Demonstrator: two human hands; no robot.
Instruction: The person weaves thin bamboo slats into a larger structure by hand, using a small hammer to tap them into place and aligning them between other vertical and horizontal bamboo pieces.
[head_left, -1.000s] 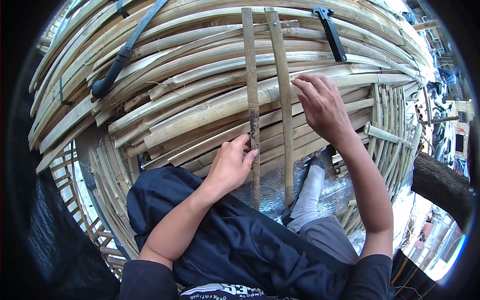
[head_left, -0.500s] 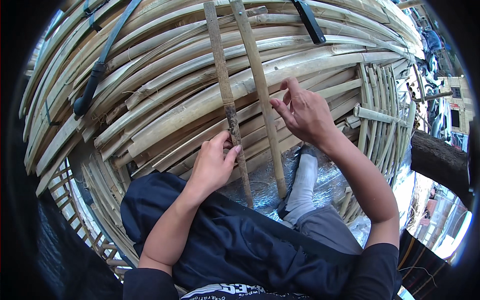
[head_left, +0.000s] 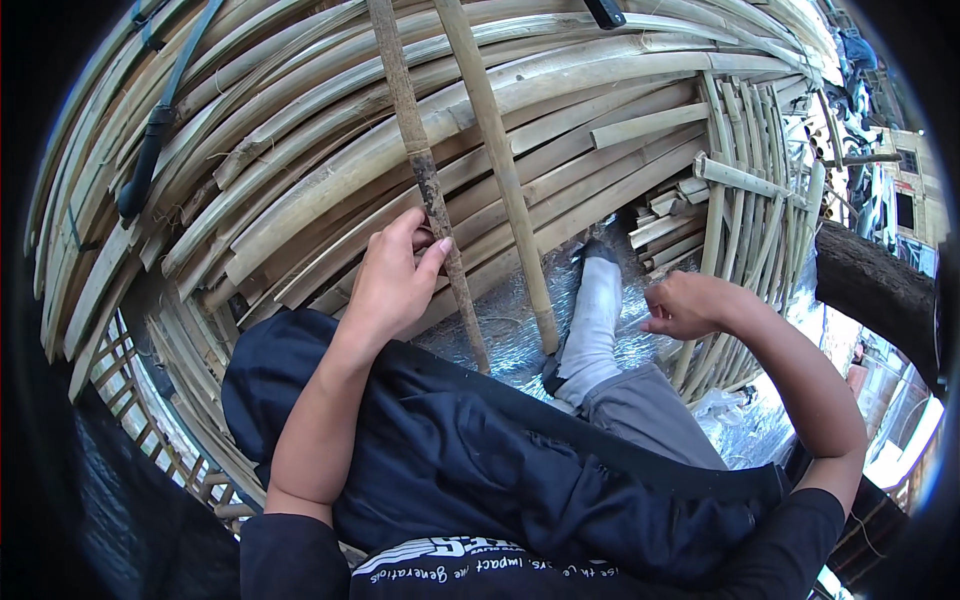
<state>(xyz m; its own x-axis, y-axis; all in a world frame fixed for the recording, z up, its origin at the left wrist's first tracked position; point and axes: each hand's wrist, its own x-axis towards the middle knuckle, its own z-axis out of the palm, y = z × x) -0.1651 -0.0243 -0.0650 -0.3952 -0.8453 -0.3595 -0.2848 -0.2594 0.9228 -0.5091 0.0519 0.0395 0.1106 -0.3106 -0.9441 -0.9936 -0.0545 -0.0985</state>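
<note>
- The left hand (head_left: pixel 393 278) sits near the centre, fingers curled around a dark bamboo stick (head_left: pixel 425 180), grasping it at mid-length
- That stick runs from 12 o'clock down toward the centre, lying across the curved bamboo strips (head_left: pixel 330 170) of a big woven frame
- A paler bamboo stick (head_left: pixel 500 170) stands just beside it, toward 1 o'clock
- The right hand (head_left: pixel 688 305) hangs at 3 o'clock, loosely clenched, holding nothing, well apart from both sticks
- A grey-socked foot (head_left: pixel 590 315) rests between the hands
</note>
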